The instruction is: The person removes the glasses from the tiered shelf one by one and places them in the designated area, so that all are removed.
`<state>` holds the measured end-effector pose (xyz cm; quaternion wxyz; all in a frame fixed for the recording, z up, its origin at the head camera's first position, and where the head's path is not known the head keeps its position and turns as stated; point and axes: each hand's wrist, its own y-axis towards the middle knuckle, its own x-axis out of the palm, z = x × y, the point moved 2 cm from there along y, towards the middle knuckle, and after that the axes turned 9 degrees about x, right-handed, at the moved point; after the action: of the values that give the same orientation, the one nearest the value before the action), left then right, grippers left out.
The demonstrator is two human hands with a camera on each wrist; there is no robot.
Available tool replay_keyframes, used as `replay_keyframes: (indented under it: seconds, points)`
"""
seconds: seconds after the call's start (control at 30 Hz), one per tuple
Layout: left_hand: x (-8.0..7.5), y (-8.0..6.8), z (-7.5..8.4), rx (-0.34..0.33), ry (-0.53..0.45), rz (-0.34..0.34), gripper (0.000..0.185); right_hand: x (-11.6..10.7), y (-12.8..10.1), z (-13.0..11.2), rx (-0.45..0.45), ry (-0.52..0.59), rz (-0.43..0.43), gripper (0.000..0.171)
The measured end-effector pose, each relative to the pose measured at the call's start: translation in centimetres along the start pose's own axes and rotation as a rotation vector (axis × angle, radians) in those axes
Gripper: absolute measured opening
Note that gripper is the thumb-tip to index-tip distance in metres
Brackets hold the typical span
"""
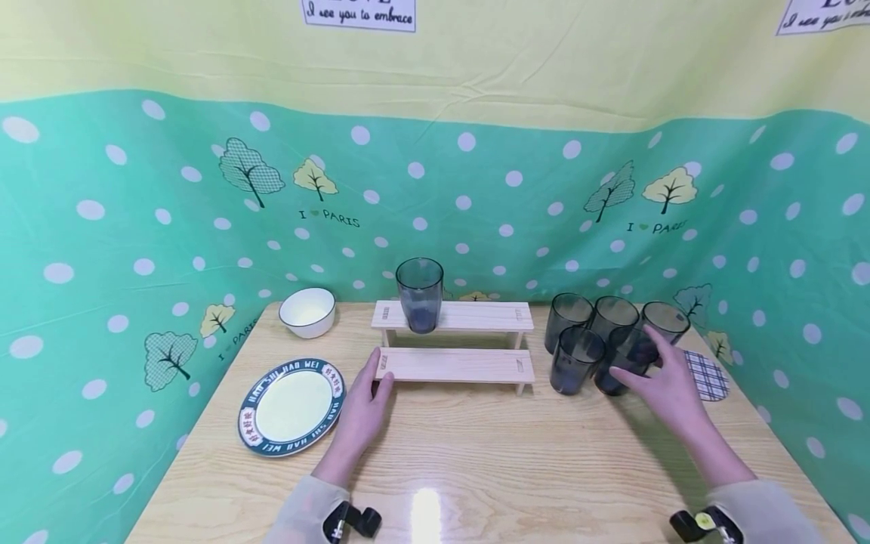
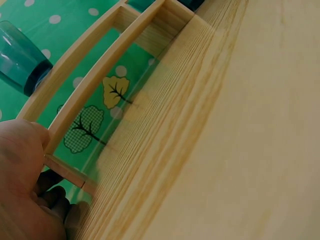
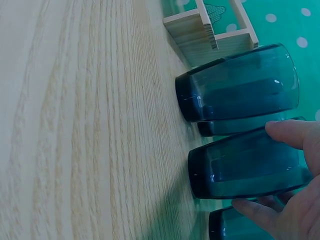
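A two-tier wooden shelf [image 1: 455,365] stands at the back middle of the table, with one dark tinted glass [image 1: 419,295] upright on its upper tier. My left hand [image 1: 363,412] holds the left end of the lower tier, thumb at the front; its other fingers are partly hidden behind the end in the left wrist view. To the right of the shelf, several matching glasses [image 1: 576,361] stand upright close together. My right hand [image 1: 669,385] grips the front right glass [image 3: 245,165], thumb on one side and fingers on the other. That glass's base appears at table level.
On the left lie a plate [image 1: 337,408] with a dark green patterned rim and, behind it, a white bowl [image 1: 308,323]. A checked coaster [image 1: 710,378] is at the right, beyond my right hand. A polka-dot cloth [image 1: 476,204] hangs behind the wooden table [image 1: 516,461].
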<state>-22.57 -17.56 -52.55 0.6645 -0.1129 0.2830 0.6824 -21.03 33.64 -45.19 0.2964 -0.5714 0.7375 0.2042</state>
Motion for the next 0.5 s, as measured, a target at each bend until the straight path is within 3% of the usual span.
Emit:
replay_keyframes:
  seconds: [0.5]
  points:
    - [0.03, 0.06, -0.09, 0.005, -0.003, -0.001, 0.069, -0.24, 0.10, -0.20, -0.062, -0.023, -0.036, 0.120]
